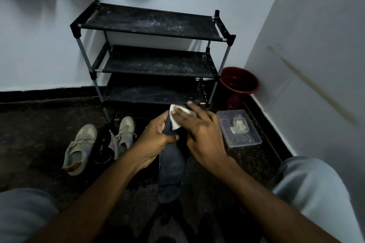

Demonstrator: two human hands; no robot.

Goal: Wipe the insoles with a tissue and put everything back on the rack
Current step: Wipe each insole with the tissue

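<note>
A dark insole (pixel 171 165) is held up off the floor in front of me. My left hand (pixel 156 138) grips it near its upper end, fingers curled round the edge. My right hand (pixel 201 130) lies flat over the insole's top, its straight fingers pressing a white tissue (pixel 175 118) against it. A three-shelf black rack (pixel 154 53) stands against the wall behind my hands, its shelves dusty and bare. Two beige sneakers (pixel 81 146) (pixel 124 134) lie on the floor to the left, with a dark insole-like piece with a striped end (pixel 104 148) between them.
A clear plastic box (pixel 254 136) holding crumpled tissue sits on the floor right of my hands. A dark red bucket (pixel 239 83) stands in the corner beside the rack. The white wall runs close on the right. My knees frame the bottom corners.
</note>
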